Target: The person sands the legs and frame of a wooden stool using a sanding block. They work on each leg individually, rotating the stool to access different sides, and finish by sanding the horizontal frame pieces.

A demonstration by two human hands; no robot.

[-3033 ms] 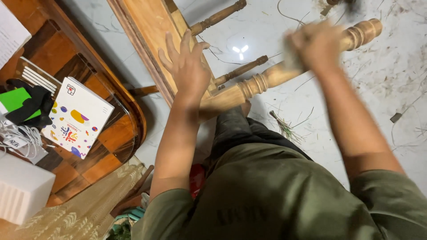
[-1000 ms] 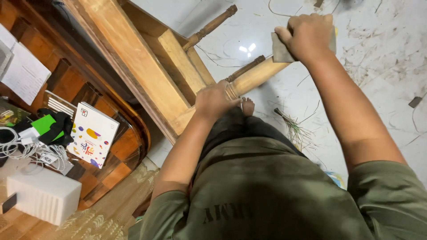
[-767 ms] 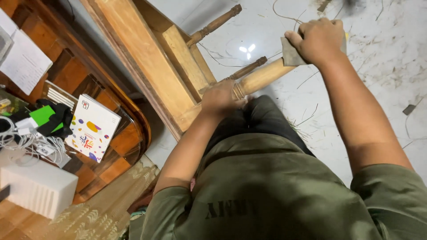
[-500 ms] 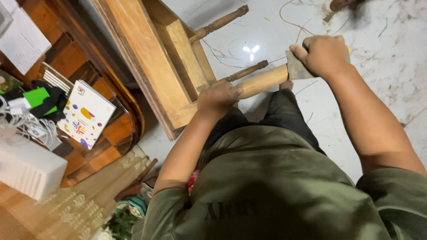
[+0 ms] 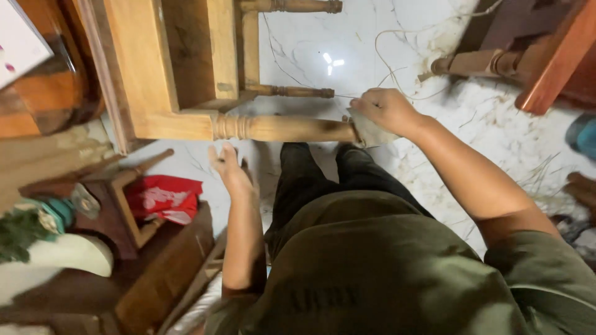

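A bare wooden furniture frame (image 5: 143,68) lies tipped on the white marble floor, its turned leg (image 5: 279,128) pointing right across my lap. My right hand (image 5: 383,111) presses a folded grey sanding sheet (image 5: 369,132) against the end of that leg. My left hand (image 5: 230,169) hangs free just below the leg, fingers spread, holding nothing. A thinner turned rung (image 5: 288,92) runs behind the leg.
A dark red wooden furniture piece (image 5: 534,56) stands at the upper right. At the lower left are a small dark wooden stool (image 5: 118,205), a red bag (image 5: 162,197) and a green and white object (image 5: 37,236). Thin string (image 5: 397,56) trails over the floor.
My left hand has let go of the leg and dropped below it. The view has swung so the leg lies level. My right hand stays at the leg's end with the sheet.
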